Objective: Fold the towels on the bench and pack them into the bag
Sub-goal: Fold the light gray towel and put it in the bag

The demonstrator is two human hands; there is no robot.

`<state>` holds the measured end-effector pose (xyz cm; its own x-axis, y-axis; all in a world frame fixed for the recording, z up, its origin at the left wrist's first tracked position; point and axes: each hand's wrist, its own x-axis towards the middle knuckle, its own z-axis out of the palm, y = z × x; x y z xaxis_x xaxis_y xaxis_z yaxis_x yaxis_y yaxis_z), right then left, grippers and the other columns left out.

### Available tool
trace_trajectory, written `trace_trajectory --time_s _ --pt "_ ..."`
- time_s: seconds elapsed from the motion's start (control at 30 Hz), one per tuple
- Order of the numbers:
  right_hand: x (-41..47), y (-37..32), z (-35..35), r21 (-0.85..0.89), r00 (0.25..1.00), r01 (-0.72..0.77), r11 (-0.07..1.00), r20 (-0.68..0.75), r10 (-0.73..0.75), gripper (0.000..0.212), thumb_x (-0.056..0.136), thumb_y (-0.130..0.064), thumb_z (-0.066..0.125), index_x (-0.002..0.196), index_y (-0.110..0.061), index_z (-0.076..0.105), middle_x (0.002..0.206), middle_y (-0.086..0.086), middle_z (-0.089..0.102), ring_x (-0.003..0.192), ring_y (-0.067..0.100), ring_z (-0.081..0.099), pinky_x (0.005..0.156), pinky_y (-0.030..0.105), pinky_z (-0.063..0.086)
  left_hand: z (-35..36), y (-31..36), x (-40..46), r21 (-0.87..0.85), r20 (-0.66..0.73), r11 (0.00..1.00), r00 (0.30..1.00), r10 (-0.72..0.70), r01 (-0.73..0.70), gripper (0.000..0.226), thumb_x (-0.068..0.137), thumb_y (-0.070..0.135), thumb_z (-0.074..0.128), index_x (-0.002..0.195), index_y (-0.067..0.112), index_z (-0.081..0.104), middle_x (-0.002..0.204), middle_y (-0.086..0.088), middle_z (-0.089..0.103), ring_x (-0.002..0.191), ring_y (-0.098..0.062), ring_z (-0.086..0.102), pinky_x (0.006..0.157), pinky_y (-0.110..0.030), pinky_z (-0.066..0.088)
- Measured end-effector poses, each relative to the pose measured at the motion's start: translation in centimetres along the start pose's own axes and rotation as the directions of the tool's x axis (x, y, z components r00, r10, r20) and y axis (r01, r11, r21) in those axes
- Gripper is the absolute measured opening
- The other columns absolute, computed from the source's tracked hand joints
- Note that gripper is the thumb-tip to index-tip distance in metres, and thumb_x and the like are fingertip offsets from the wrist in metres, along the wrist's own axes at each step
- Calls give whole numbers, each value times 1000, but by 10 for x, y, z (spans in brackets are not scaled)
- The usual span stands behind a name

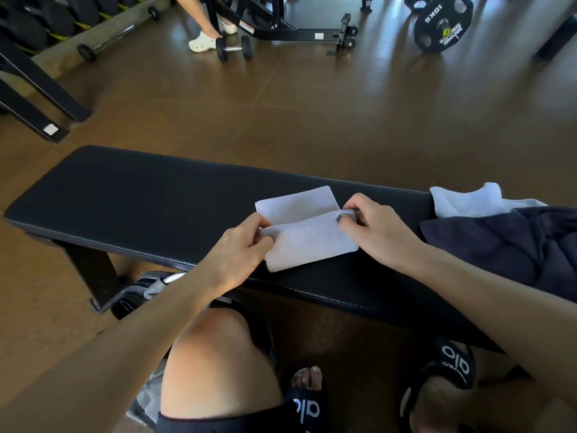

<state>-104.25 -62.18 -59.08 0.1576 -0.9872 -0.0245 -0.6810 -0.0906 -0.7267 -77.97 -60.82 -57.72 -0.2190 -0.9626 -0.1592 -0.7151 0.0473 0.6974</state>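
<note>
A small white towel lies on the black padded bench, its near half doubled over the far half. My left hand pinches the left end of the folded edge, and my right hand pinches the right end. At the bench's right end sit another white towel, crumpled, and a dark navy towel partly over it. A grey and black bag rests on the floor under the bench, mostly hidden by my left forearm and knee.
Brown gym floor lies beyond the bench. Another person's foot in a white clog stands by a dumbbell and a black machine frame. A 10 kg plate sits far right, a weight rack far left.
</note>
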Motion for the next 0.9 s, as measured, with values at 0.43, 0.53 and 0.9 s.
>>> trace_trajectory --time_s 0.43,0.53,0.9 --pt "11 5 29 -235 986 -3 972 -163 -36 20 102 -29 48 99 -13 37 59 -2 47 51 20 47 49 35 33 22 -7 8 272 -131 958 990 -58 92 7 101 29 41 102 24 47 70 -3 63 61 -23 60 58 -38 50" --pt "9 5 32 -372 986 11 928 -149 -72 17 103 -30 43 100 -17 32 64 1 50 53 24 49 50 34 35 22 -11 6 278 -109 956 992 -69 98 6 100 31 41 103 28 45 70 -2 65 64 -24 64 62 -44 56" --pt "8 9 28 -718 904 191 669 -136 -404 23 101 -24 47 94 -7 60 97 11 49 73 26 49 62 40 44 26 7 12 834 91 440 869 486 -334 37 80 11 70 112 21 53 111 -4 54 94 -24 53 80 -33 45"
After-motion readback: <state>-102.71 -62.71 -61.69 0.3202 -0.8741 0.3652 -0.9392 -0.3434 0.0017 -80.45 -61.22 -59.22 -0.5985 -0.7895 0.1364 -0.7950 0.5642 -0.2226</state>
